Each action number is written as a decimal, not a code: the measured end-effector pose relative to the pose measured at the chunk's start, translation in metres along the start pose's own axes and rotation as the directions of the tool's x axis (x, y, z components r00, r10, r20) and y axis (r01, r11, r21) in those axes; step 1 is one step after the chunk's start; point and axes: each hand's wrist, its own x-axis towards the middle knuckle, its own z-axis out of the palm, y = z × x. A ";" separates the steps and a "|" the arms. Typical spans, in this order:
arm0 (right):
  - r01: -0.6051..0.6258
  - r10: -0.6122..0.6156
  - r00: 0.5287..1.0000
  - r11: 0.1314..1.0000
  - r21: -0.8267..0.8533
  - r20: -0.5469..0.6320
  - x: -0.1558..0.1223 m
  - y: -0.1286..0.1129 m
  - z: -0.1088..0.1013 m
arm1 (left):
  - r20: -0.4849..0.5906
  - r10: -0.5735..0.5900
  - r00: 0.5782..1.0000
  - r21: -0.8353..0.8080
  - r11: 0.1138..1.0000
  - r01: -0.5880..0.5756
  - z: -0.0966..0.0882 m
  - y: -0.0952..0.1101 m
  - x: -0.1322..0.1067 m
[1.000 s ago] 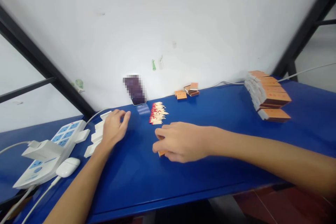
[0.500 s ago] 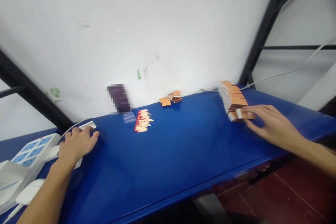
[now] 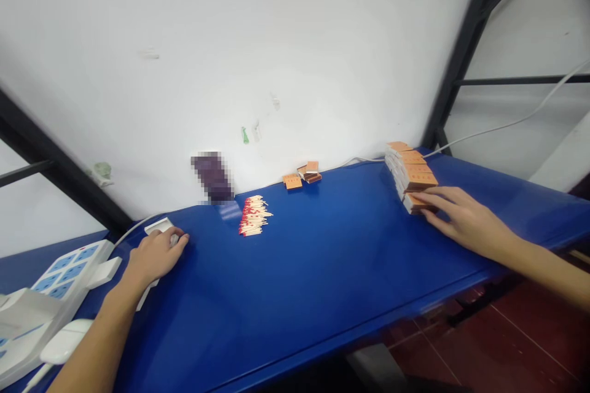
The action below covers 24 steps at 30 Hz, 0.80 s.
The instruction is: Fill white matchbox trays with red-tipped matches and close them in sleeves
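The person's right hand (image 3: 470,221) is at the right of the glossy blue tabletop (image 3: 299,282), its thumb and forefinger closed on a small orange cardboard matchbox with a pale end (image 3: 410,204), which sits low at the near end of a stepped stack of orange cardboard matchboxes (image 3: 418,177). The left hand (image 3: 154,258) lies over shallow white rectangular trays (image 3: 158,225) at the left, fingers curled downward; whether they grip one cannot be told, as the hand hides them. Well apart from both hands, a pile of pale wooden matches with red heads (image 3: 255,216) lies on the tabletop, and behind it, toward the wall, is a small cluster of orange and brown matchboxes (image 3: 302,176). A white power strip with blue sockets (image 3: 69,273) lies beside the left forearm
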 end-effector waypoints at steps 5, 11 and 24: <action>-0.026 0.027 0.999 0.999 0.025 -0.044 0.002 -0.006 -0.001 | 0.025 0.027 0.999 0.064 0.998 -0.029 0.001 -0.001 0.000; -0.067 0.065 0.994 0.998 -0.017 -0.089 0.000 -0.008 0.001 | 0.022 0.085 0.996 0.045 0.995 -0.086 0.000 0.002 -0.001; 0.226 -0.233 0.972 0.938 -0.263 0.004 0.005 0.007 0.010 | 0.028 -0.001 1.000 0.090 0.996 -0.002 -0.020 0.030 -0.016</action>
